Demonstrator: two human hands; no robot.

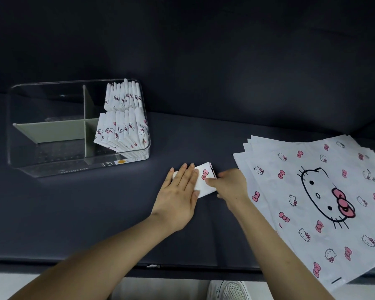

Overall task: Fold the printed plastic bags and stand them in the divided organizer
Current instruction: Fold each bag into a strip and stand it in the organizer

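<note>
Pressing with straight fingers, the left hand (179,191) pinned the small folded bag (204,172) between organizer (78,169) and stack (301,191). The right hand (231,185) seemed to pinch its edge; creasing firmly before lifting would keep it folded.

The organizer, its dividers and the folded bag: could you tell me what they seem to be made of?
Organizer: clear, glossy hard plastic, it seems; the dark surface shows through its walls. Dividers: opaque, matte grey-green, probably plastic. Folded bag: thin white printed film, likely plastic, holding sharp creases.
</note>
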